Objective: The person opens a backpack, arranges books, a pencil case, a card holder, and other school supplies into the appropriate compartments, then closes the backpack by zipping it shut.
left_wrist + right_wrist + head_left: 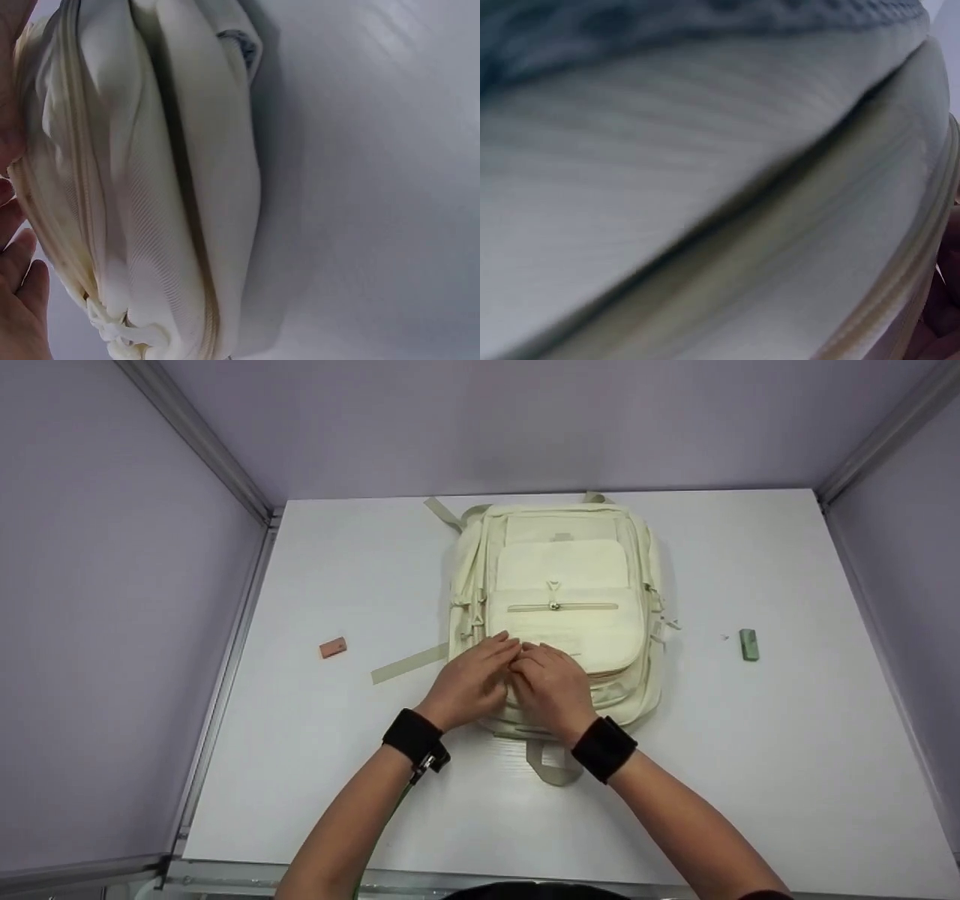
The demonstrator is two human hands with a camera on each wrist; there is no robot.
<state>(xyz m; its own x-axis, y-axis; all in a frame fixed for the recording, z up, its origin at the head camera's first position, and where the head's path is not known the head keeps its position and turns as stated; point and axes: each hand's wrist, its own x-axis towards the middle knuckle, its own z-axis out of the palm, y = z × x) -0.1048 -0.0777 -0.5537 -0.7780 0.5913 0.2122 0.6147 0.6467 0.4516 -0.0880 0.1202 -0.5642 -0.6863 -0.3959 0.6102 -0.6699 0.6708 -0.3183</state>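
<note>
A cream backpack (562, 566) lies on its back on the white table, its front pocket (570, 634) facing up. Both hands meet at the lower left corner of that pocket. My left hand (466, 684) pinches the pocket's edge, fingers pointing toward the right hand. With bent fingers, my right hand (556, 690) grips the same edge just beside it. In the left wrist view, fingertips touch the pocket's zipper seam (45, 217). The right wrist view shows mostly the bag's lower side (705, 150), with dark fingers at the right edge. Whatever small part lies between the fingertips is hidden.
A pink eraser-like block (333, 647) lies left of the bag, and a green one (749, 645) lies to the right. A loose strap (409, 664) extends left from the bag; another strap loop (553, 771) hangs toward the front. Grey panels enclose the table's back and sides.
</note>
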